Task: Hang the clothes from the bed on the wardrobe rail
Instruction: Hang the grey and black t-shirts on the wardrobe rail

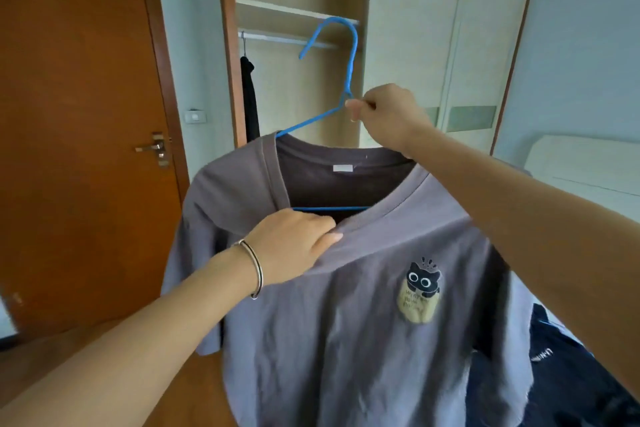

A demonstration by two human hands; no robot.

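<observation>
One black garment (250,97) is hanging at the left end of the wardrobe rail (277,38), inside the open wardrobe bay (298,90). It's the only item I'm seeing there.

Moving right: your left hand (294,246) is gripping the front collar of the grey T-shirt (346,340), fingers curled into the neckline. The shirt is hanging in mid-air on the blue hanger (352,62), well short of the rail, collar sitting skewed. Your right hand (381,114) is pinching the hanger at the base of its hook.

Step in hand, as I'm reading it: you're squaring the shirt on the hanger before hanging it. The next move is calling for a lift and reach, bringing the hook down over the rail to the right of the black garment.

Far right, low: navy clothing (571,378) is lying in a heap, seemingly waiting its turn.
</observation>
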